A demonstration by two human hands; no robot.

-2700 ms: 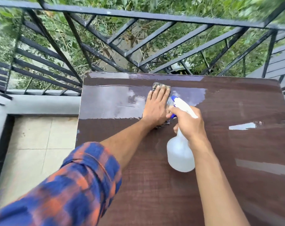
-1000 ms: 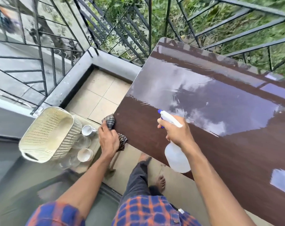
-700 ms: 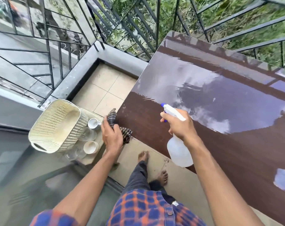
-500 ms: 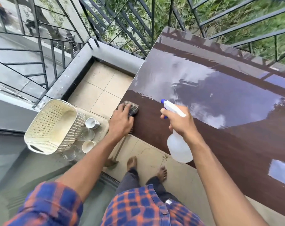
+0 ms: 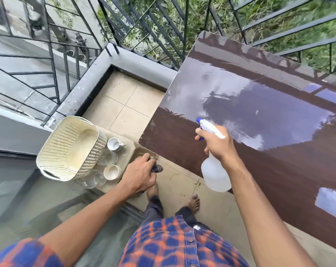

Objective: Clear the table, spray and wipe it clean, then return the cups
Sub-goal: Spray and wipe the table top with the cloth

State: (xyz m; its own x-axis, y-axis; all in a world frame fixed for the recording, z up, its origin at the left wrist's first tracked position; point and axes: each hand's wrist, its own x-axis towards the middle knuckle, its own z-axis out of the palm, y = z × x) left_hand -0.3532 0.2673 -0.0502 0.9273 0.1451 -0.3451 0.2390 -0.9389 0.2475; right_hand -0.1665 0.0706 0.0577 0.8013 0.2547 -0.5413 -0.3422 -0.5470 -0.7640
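Left of the surface (image 5: 182, 143), the basket (image 5: 67, 149) lies tipped on a low ledge, with two cups (image 5: 114, 144) and some clear glasses just beside it on the surface side. None of them is back on the surface yet.

Your left hand (image 5: 139, 175) has come off the surface. Half a second ago it was pressing the cloth (image 5: 157, 168) onto the near corner; now it hangs below that corner, near the cups, with its fingers (image 5: 144, 160) closed around the bunched cloth. That suggests the corner pass is over and the wiping is close to done, or already done.

The surface itself is bare and shows a wet sheen across its far half.

Over its near edge, your right hand (image 5: 216, 145) still keeps its fingers wrapped around the neck of the spray bottle (image 5: 215, 176), one of them on the trigger, the nozzle aimed out over the surface. Both hands are full, so I judge you must put something down before lifting the cups.
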